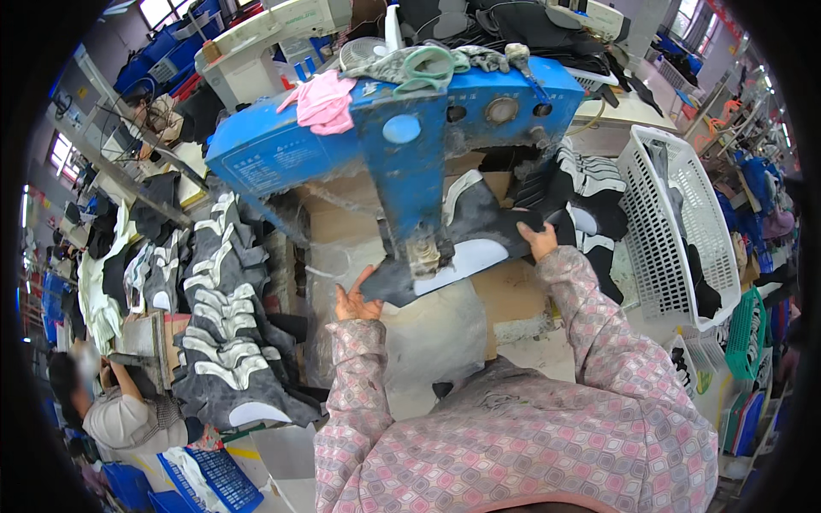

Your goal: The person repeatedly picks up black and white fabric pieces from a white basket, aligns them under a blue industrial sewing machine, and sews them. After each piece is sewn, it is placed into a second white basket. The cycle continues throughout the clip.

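Observation:
A dark grey and black shoe upper piece [393, 280] with a white curved patch lies under the head of a blue press machine [400, 162]. The metal foot [423, 255] of the press is down over its left part; I cannot tell whether it touches. My right hand [540, 241] pinches the piece's right end between thumb and fingers. At the left end, my left hand [357, 297] has its fingers spread beside the tip, close to it or touching. Another grey upper piece [470, 203] with a white edge lies just behind.
Overlapping grey and white uppers [227, 321] stand in a long row at left. More uppers [590, 201] are stacked at right, beside a white plastic basket [680, 227]. Cloths, one a pink cloth [323, 101], lie on the machine. A co-worker [128, 410] sits at lower left.

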A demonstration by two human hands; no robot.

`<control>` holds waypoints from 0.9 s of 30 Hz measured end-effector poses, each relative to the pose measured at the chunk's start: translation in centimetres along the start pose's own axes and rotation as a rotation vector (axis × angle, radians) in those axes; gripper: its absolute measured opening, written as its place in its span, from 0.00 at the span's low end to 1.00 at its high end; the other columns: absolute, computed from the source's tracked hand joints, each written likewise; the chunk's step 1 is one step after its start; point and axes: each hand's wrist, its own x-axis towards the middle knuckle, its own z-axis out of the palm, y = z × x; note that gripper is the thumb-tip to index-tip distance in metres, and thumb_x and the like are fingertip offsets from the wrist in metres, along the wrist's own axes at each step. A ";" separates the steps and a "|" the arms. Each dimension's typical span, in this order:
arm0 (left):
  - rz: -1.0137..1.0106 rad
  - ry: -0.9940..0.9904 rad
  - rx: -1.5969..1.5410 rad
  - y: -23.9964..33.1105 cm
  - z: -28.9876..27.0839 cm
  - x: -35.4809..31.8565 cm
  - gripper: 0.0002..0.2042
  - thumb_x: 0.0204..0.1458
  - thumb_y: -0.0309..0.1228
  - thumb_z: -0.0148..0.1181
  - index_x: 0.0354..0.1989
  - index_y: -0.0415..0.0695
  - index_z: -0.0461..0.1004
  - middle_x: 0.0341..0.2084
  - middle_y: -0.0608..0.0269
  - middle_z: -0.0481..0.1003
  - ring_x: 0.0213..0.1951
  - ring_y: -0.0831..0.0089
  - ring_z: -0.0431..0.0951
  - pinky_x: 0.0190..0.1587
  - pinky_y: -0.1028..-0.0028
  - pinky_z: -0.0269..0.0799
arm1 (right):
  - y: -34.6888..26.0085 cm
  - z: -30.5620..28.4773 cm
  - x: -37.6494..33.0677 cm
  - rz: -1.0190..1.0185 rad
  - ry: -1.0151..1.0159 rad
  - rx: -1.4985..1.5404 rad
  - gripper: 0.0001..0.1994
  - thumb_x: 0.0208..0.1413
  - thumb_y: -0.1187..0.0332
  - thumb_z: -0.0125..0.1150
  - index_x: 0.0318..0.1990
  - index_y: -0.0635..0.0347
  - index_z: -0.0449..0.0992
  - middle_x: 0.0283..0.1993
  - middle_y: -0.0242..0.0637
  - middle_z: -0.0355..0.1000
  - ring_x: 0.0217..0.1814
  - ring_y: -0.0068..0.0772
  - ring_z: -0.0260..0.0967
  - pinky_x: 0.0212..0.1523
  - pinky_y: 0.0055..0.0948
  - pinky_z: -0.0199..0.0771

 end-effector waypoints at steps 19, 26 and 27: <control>-0.079 -0.004 0.538 7.1 0.2 -7.1 0.26 0.50 0.46 0.37 0.46 0.32 0.60 0.43 0.50 0.65 0.47 0.59 0.64 0.52 0.66 0.55 | 4.2 5.8 1.0 0.489 -0.263 0.582 0.17 0.48 0.63 0.53 0.44 0.60 0.64 0.40 0.38 0.67 0.41 0.33 0.66 0.38 0.37 0.70; -0.267 -0.075 0.738 3.3 -1.0 -6.6 0.18 0.41 0.33 0.50 0.38 0.31 0.67 0.30 0.58 0.71 0.32 0.72 0.70 0.37 0.76 0.64 | 3.1 1.1 -0.2 0.531 -0.453 0.615 0.26 0.45 0.50 0.51 0.45 0.62 0.61 0.41 0.38 0.66 0.41 0.37 0.65 0.39 0.40 0.68; -0.262 -0.081 0.823 2.9 -1.0 -7.4 0.17 0.40 0.31 0.51 0.38 0.31 0.67 0.28 0.60 0.71 0.28 0.75 0.69 0.32 0.78 0.64 | 3.3 1.8 -0.9 0.616 -0.463 0.716 0.28 0.45 0.47 0.49 0.46 0.61 0.61 0.42 0.38 0.66 0.43 0.38 0.65 0.40 0.41 0.66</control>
